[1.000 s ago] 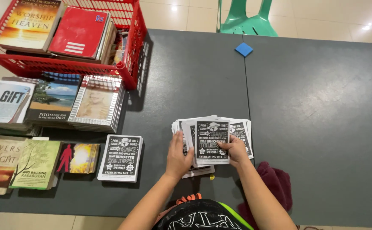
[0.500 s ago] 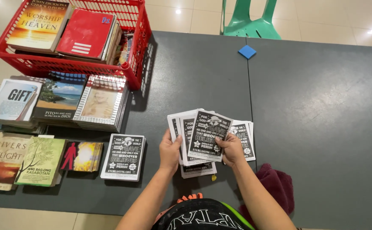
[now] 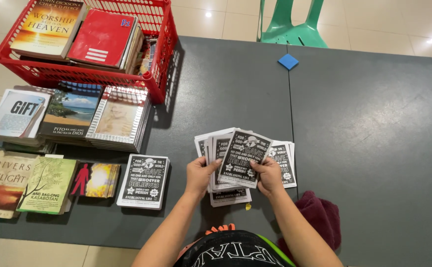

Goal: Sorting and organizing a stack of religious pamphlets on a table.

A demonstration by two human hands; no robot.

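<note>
Both hands hold the same loose bunch of black-and-white leaflets [image 3: 243,158] just above the grey table [image 3: 374,138]. The left hand [image 3: 199,175] pinches its left edge, the right hand [image 3: 269,174] grips the tilted top leaflet (its long side leans right).

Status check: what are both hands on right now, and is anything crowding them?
Left hand and right hand both gripping the fanned black-and-white leaflets. More leaflets beneath on the grey table. Maroon cloth by right forearm, not touching the leaflets.

Top leaflet [image 3: 243,157] now tilted, fanned.
</note>
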